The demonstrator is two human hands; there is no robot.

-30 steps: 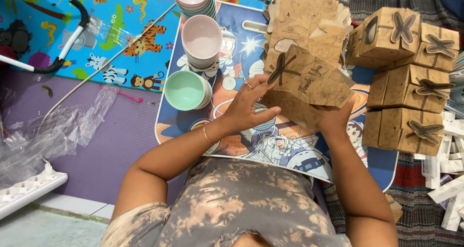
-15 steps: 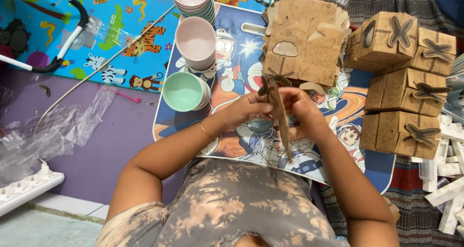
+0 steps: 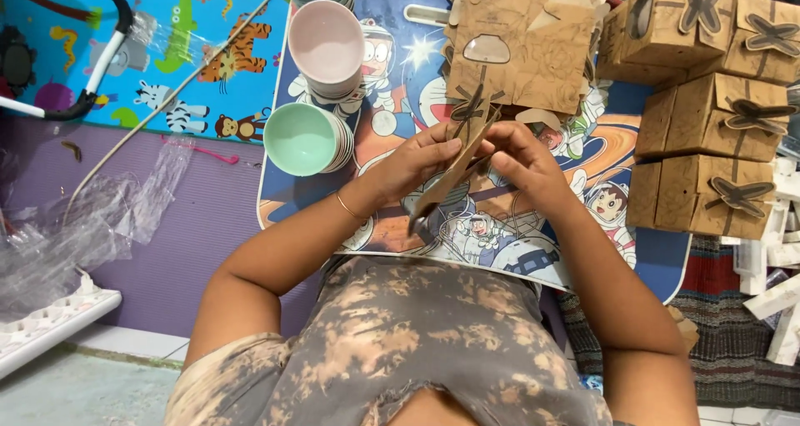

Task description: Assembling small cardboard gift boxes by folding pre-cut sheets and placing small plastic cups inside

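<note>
A flat, folded piece of brown patterned cardboard (image 3: 450, 169) is held edge-on between both hands above the low cartoon-printed worktop (image 3: 400, 101). Its long axis runs on a slant, from a lower end near the left wrist up and away toward a dark butterfly-shaped tab at the top. The left hand (image 3: 417, 161) lies along the left face of the cardboard, its fingers (image 3: 439, 148) closed against it; the right hand (image 3: 518, 155) pinches the right face near the upper half, fingers curled shut on it. Both hands sit equally close, one on each side. Just beyond the cardboard's top stands an assembled brown cardboard box with a small window (image 3: 517, 38), not touching the hands.
</note>
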